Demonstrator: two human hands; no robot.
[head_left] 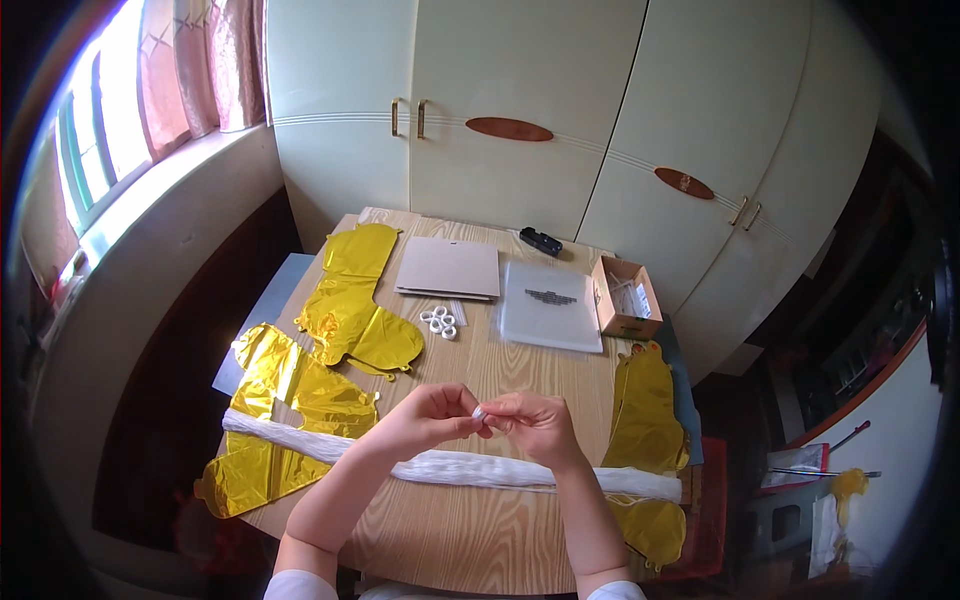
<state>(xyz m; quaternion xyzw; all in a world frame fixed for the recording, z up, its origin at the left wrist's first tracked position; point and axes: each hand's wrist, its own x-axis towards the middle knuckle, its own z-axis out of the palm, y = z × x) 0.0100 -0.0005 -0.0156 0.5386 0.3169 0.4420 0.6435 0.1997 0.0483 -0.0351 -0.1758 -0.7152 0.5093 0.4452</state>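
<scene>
Hands close together over the middle of the wood-grain counter [430, 540]. Left hand [435, 412] pinches one side of a small pale piece [480, 413], thumb against fingertips; right hand [532, 420] pinches the other side. Piece mostly hidden by the fingers, exact kind can't be told.

Long white strand bundle [460, 470] runs across the counter on the person's side of the hands, its ends over gold foil: lower-left foil sheet [345, 402] and right foil sheet [645, 405]. Upper-left foil sheet [350, 290] lies beyond the lower-left one.

Past the hands: cluster of small white rings [447, 333], thin clear strips [459, 312] just beside.

Containers: open cardboard box [637, 326] at far right of counter, clear packets [628, 297] inside. Flat clear plastic pack [550, 325] next to it, contents can't be told.

Writing: block of dark print on that pack, too small to read. Right oval plaque [684, 183] on the cupboard [520, 60] has marks, unreadable.

Far edge: pale card stack [449, 266], black device [541, 241].
</scene>
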